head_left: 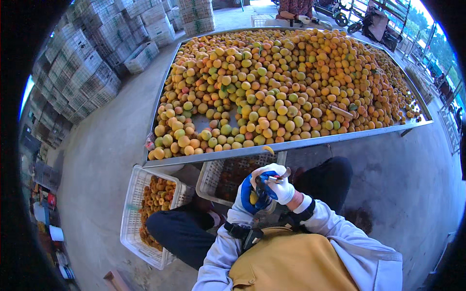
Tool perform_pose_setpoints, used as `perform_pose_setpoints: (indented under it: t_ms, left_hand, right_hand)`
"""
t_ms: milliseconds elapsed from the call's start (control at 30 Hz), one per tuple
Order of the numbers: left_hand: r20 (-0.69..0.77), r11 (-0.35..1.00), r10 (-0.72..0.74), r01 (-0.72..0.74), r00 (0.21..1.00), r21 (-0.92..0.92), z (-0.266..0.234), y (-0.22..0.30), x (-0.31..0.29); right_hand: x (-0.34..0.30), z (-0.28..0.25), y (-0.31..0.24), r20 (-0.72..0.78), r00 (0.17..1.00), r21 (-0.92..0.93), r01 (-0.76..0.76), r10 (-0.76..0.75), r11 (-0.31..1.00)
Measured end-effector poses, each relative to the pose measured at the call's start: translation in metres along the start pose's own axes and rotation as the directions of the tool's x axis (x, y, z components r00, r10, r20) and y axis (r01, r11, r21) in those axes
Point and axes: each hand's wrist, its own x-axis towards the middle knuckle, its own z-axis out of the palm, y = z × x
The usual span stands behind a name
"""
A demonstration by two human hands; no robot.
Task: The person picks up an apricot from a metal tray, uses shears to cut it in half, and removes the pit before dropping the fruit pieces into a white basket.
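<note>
My left hand (249, 194), in a white glove with a blue palm, is closed around a yellow apricot (254, 197), mostly hidden by the fingers. Pressed against it, my right hand (285, 190), in a white glove, is closed on a small metal tool (275, 179); its exact kind is hard to make out. A curved yellow piece of fruit (268, 149) shows just beyond my hands, at the near rim of the metal table (208, 157). Whole apricots (281, 110) in yellow, orange and green lie heaped on that table.
Left of my knees, a white crate (130, 218) holds cut orange-brown fruit (158, 199). Another white crate (206, 183) with dark reddish-brown contents sits under the table edge. A wooden stick (341, 112) lies on the apricots. Across the table is another person (295, 8); stacked crates (80, 72) stand left.
</note>
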Motion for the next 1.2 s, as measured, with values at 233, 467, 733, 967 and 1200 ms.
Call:
perform_pose_setpoints:
  t_ms: [233, 467, 733, 967, 1200]
  left_hand:
    - [-0.043, 0.940, -0.180, 0.159, 0.983, -0.304, 0.002, -0.033, -0.003]
    - [-0.576, 0.970, -0.212, 0.096, 0.790, -0.226, 0.020, -0.041, 0.012]
    - [-0.325, 0.997, -0.082, 0.081, 0.942, -0.016, 0.022, -0.011, -0.003]
    - [-0.048, 0.768, -0.172, 0.104, 0.984, -0.632, 0.028, 0.010, -0.016]
    - [0.093, 0.658, -0.195, 0.200, 0.976, -0.726, 0.018, -0.022, -0.027]
  right_hand:
    - [0.006, 0.006, 0.010, 0.033, 0.998, -0.205, 0.054, -0.048, 0.977]
    - [0.023, 0.007, 0.042, -0.414, 0.864, 0.488, -0.054, 0.285, 0.871]
    - [-0.006, 0.006, 0.019, -0.180, 0.980, 0.326, -0.026, 0.089, 0.945]
    - [-0.009, 0.014, -0.037, -0.002, 0.984, -0.249, 0.171, -0.178, 0.953]
    - [-0.008, 0.020, -0.052, 0.221, 0.907, -0.252, 0.407, -0.358, 0.878]
